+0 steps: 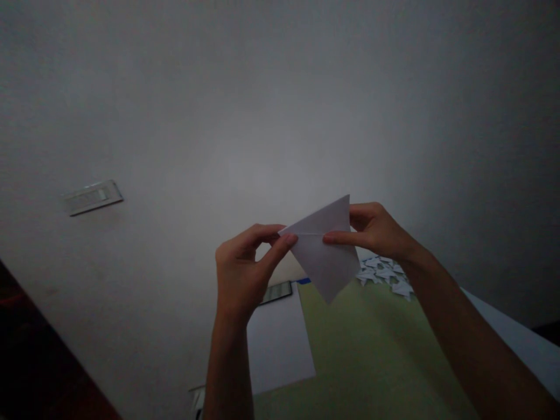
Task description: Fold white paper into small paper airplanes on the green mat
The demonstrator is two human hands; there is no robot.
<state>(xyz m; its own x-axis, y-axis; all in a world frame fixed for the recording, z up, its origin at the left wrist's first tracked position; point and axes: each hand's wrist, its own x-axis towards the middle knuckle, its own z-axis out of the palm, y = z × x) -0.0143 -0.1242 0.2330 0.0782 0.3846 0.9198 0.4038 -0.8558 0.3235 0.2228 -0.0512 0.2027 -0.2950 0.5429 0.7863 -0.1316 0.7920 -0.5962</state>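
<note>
A folded sheet of white paper (326,259) is held up in the air between my two hands, with a crease running across its upper part. My left hand (242,262) pinches its left corner, the thumb in front and the fingers partly hidden behind. On the other side, my right hand (378,230) grips the paper, its thumb pressed flat near the crease and its fingers behind the sheet. One point of the paper hangs downward over the green surface.
Below lies a green table surface (363,350) with a white sheet (280,344) and a dark-edged phone-like object (276,291) on it. Several small folded paper pieces (385,273) sit at the back right. A wall (280,116) with a switch plate (93,197) rises behind.
</note>
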